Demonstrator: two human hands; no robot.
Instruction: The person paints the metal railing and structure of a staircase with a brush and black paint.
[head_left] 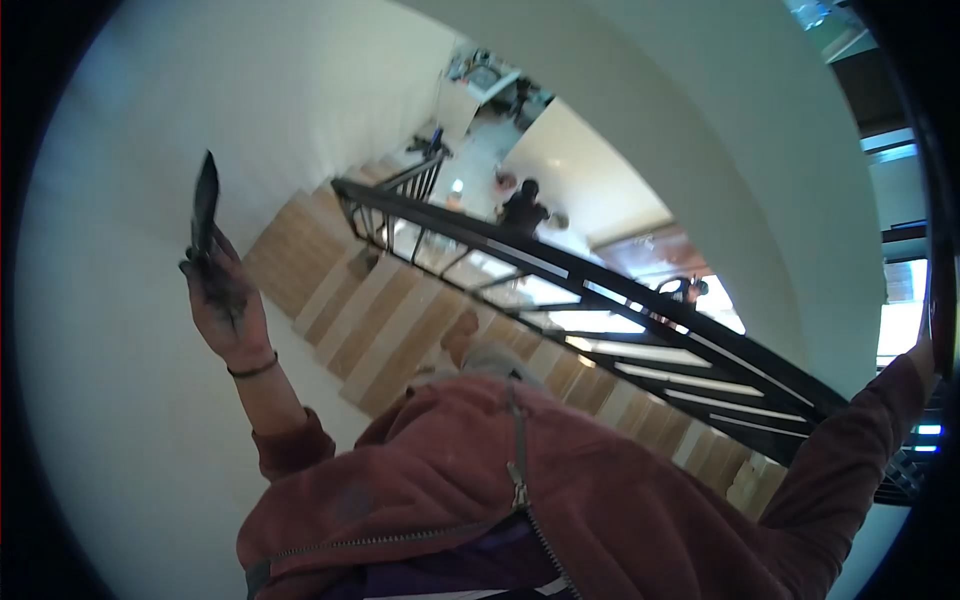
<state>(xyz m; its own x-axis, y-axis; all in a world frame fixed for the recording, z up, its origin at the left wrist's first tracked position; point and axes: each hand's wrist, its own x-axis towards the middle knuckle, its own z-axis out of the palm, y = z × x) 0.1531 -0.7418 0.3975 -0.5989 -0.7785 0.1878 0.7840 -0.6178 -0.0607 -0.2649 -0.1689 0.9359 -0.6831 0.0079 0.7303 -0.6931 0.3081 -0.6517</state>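
Grip together, the left hand [227, 300] clamps the lower end of a dark, flat, narrow object with a pointed tip [206, 195], which stands nearly upright above the fingers. Its exact kind is too unclear to tell. Held by 1 end and out to the side, it seems meant to clear the maroon zip-up jacket [430, 450] and the black metal railing [460, 222]. Black smudges cover part of the hand, perhaps from handling something dirty, and a thin dark band [253, 369] circles the wrist. Beside it rises a smooth pale wall [120, 260].

The right arm reaches out past the railing's near end, probably for support or balance; only a little of the right hand [922, 362] shows at the dark rim, so I cannot tell whether its grip is apart or closed on something.

Below the jacket, a bare foot [461, 335] is over the brown wood-look stairs [385, 320]. Beyond the railing, on the lower level, are 2 people: 1 in dark clothes [520, 212], another farther right [690, 292], partly hidden by the bars.
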